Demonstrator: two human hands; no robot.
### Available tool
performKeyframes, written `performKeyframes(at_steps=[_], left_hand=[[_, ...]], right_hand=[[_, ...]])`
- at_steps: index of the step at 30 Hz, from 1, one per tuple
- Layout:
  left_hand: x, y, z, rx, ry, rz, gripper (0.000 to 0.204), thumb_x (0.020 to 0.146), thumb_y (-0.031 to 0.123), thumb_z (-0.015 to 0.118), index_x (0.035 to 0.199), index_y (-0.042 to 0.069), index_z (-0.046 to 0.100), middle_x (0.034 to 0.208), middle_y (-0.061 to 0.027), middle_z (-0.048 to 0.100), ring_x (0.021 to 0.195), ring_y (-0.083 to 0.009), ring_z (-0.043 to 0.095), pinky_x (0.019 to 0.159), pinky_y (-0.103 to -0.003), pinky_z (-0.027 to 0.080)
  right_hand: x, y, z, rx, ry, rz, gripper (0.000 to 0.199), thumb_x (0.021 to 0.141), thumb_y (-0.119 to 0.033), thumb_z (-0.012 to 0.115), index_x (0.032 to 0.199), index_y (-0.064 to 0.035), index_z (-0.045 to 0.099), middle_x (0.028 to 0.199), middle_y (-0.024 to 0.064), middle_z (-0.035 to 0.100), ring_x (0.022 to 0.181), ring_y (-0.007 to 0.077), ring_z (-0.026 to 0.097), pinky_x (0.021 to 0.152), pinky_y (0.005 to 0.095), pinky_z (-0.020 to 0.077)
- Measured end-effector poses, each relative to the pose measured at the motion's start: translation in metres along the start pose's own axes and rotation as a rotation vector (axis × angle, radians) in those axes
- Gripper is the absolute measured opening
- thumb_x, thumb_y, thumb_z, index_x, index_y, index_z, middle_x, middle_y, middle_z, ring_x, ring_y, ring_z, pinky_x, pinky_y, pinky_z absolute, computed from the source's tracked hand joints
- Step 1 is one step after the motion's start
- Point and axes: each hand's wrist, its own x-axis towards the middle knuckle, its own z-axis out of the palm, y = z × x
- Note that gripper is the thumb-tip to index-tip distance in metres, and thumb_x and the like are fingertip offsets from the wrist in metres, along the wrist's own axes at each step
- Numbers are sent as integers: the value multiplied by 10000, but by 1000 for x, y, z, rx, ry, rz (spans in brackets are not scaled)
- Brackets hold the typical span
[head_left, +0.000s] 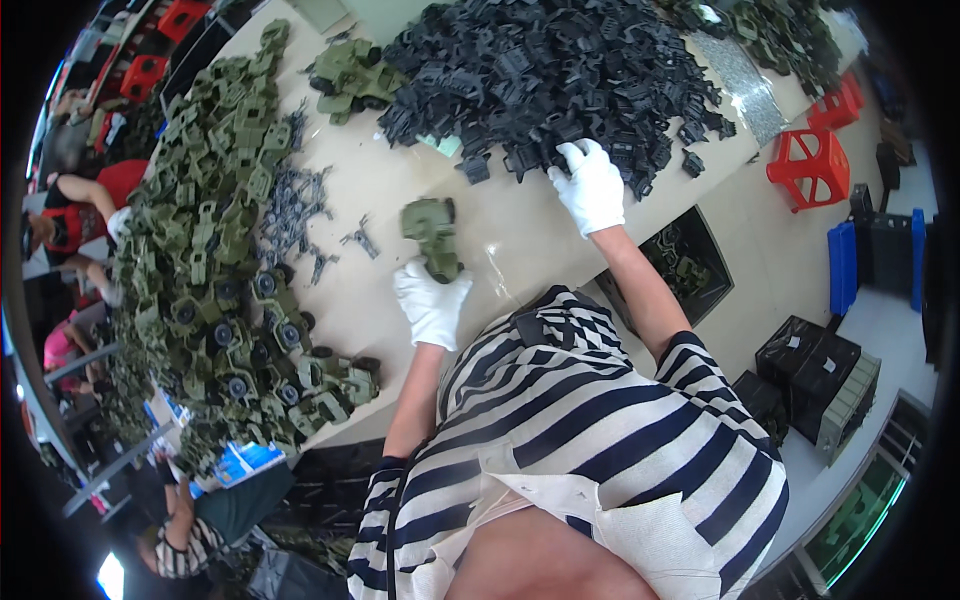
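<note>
My left hand (432, 303), in a white glove, is closed on the near end of an olive-green toy vehicle (430, 222) on the pale table. My right hand (592, 190), also gloved in white, is at the near edge of a big heap of black plastic parts (540, 70). Its thumb and forefinger are bent around a black plastic part (548, 160) there. Left of the toy vehicle lie small grey forked parts (295, 215), with one loose grey piece (360, 237) nearer to it.
Many olive toy vehicles (215, 260) cover the table's left side; another vehicle (350, 78) sits at the far middle. Beyond the right edge stand a red stool (810, 168) and dark crates (808, 370). An open bin (685, 262) sits below my right forearm. Co-workers (85, 220) are at the left.
</note>
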Motion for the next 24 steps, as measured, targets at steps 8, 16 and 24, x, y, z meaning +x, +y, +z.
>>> performKeyframes(at_steps=[8,16,24], left_hand=[[33,9,-21,-173,-65,-209,1029,576,319,929,1364,-51,381,1270,-235,520,1115,-331,581,963,-396,500],[64,0,4,-831,-486,-311,627,731,79,839,1268,31,518,1023,-77,666,817,-170,669,686,-331,596],[35,-13,-21,-1052,-555,-390,421,807,49,764,1191,33,592,962,-45,681,768,-142,666,638,-300,582]], right_hand=[[-1,10,15,303,66,252,716,741,-386,799,1307,-64,500,1319,167,513,1128,368,580,920,427,497],[6,16,19,330,-72,296,747,710,-270,836,1346,-115,476,1400,207,399,1177,414,543,961,444,483],[-31,28,26,1093,-181,552,556,809,-40,703,1330,-18,511,1174,127,596,841,153,632,719,292,517]])
